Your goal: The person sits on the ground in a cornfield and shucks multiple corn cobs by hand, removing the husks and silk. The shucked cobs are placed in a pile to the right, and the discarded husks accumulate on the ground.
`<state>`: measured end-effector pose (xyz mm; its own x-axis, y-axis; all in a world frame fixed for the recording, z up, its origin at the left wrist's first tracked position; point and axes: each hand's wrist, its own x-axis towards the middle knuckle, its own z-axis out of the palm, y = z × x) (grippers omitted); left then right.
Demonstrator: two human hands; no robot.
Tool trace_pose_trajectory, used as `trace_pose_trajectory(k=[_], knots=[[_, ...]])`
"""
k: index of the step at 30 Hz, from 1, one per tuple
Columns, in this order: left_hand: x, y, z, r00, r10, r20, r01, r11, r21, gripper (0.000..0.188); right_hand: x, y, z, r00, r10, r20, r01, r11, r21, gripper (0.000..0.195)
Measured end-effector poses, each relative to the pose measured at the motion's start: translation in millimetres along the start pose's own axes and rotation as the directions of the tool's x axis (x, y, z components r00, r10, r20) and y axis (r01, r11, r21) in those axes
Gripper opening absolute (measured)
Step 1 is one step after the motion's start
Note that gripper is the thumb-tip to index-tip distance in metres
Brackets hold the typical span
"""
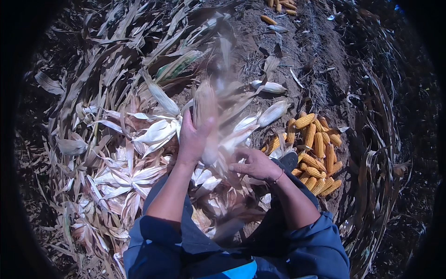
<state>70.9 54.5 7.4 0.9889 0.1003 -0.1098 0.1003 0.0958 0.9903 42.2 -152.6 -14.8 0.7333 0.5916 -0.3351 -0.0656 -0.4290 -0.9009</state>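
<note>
My left hand (195,141) is wrapped around an ear of corn in its dry husk (205,104), held upright in front of me and blurred by motion. Pale husk leaves spread from the ear's right side. Beside them is my right hand (256,164), fingers bent towards the blurred leaves (224,164); whether it grips them is unclear. Loose pale husks (132,181) lie heaped to the left of my legs and between them. Several ears still in husk, one of them a pale ear (274,113), rest on the ground beyond my hands.
A pile of bare yellow corn cobs (318,139) sits on the soil by my right leg. More yellow cobs (284,5) lie at the far top. Dry corn stalks (108,59) cover the ground at left, and another band of dry stalks (378,167) runs along the right.
</note>
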Motion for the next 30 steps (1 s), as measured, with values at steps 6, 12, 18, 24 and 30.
trace_pose_trajectory(k=[6,12,18,24,30], knots=[[-10.4,-2.5,20.4,0.965,-0.086,0.249,0.153,0.952,-0.264,0.061,11.2,-4.9,-2.2,0.995,-0.035,-0.099,0.073,0.907,0.415,0.095],[-13.1,1.5,35.5,0.967,-0.021,0.255,0.024,1.0,-0.01,0.069,19.6,-8.7,6.7,0.977,-0.012,-0.213,0.059,0.975,0.216,0.092],[-6.0,5.6,19.5,0.99,-0.06,0.127,0.005,0.92,0.392,0.042,11.0,-6.9,4.3,0.965,0.041,-0.26,-0.064,0.995,-0.081,0.081],[-8.4,12.7,7.3,0.986,0.056,0.157,-0.151,0.69,0.708,0.029,10.5,-6.5,6.0,0.955,-0.014,-0.296,-0.109,0.913,-0.393,0.079],[-3.5,-30.6,9.5,0.98,-0.1,-0.173,0.165,0.892,0.42,0.029,15.0,-6.6,25.4,0.953,-0.006,-0.302,-0.082,0.956,-0.281,0.078]])
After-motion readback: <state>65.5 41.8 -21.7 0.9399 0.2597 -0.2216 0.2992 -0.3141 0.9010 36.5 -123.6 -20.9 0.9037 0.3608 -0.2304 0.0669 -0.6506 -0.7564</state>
